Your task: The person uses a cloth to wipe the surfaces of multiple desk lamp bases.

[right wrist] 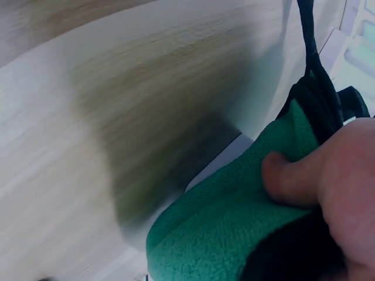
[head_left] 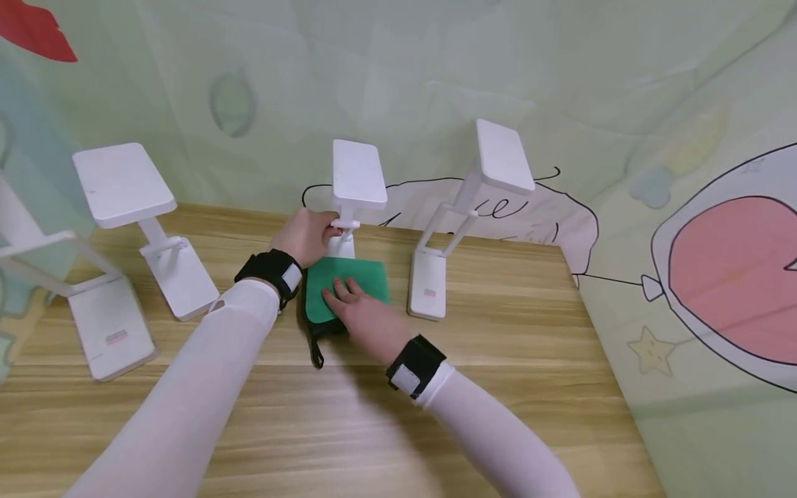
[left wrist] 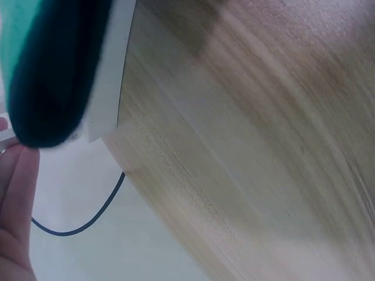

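A folding white desk lamp [head_left: 359, 173] stands at the back middle. My left hand [head_left: 305, 235] pinches its arm just above the base; the left wrist view shows only part of that hand's fingers [left wrist: 19, 193] at the lamp. A green fuzzy cloth [head_left: 367, 277] with dark trim and a hanging loop [right wrist: 310, 44] covers much of the lamp's base. My right hand [head_left: 373, 321] grips this cloth, its fingers spread over the top. In the right wrist view the thumb [right wrist: 293, 178] presses against the cloth's fuzzy near side. Most of the base is hidden under the cloth.
More white lamps stand about: one [head_left: 429, 283] on the right, one [head_left: 180, 277] on the left and one [head_left: 115, 328] at the far left. All are on a wood-grain table [head_left: 299, 443]. A printed curtain [head_left: 405, 69] hangs behind the table.
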Demonstrator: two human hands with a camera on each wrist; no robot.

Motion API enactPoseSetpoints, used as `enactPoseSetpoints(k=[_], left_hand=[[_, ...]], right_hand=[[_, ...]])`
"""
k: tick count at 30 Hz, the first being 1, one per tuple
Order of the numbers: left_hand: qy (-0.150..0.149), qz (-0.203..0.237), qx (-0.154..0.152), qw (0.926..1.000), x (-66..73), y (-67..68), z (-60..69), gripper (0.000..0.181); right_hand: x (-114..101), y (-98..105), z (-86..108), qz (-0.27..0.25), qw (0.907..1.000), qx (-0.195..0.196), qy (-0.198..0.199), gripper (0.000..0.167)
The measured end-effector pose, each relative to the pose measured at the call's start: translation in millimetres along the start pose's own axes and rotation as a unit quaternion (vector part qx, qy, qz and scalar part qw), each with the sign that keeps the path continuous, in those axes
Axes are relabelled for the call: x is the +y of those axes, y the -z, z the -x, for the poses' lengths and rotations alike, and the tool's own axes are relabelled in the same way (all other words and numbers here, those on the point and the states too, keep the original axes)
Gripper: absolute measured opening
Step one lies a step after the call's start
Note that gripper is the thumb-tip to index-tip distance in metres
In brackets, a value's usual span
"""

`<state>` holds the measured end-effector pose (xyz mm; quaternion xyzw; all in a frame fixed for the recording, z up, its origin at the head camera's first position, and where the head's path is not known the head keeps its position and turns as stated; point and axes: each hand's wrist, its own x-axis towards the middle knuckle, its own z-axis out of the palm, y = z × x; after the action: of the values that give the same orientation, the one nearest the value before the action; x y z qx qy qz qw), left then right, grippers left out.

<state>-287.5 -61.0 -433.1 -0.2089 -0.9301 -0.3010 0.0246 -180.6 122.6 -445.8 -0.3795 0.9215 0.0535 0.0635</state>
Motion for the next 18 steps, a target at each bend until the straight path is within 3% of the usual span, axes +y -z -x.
enactPoseSetpoints(k=[6,12,18], left_hand=[[-0.006,0.012,0.019,0.9997,-1.7,0.1,0.7,0.012],[0.001,0.016,0.01,0.9998,-1.4,1.2,0.7,0.012],[0.015,0.014,0.002,0.9998,0.7,1.2,0.5,0.011]], right_hand=[[-0.6,0.1,-13.8,-0.007,0.9991,0.018,0.037,0.063],[8.3,-3.1,-34.2,-0.044,0.9966,0.035,0.06,0.064],[22.0,-9.9,-55.3,-0.06,0.9937,0.08,0.05,0.068]])
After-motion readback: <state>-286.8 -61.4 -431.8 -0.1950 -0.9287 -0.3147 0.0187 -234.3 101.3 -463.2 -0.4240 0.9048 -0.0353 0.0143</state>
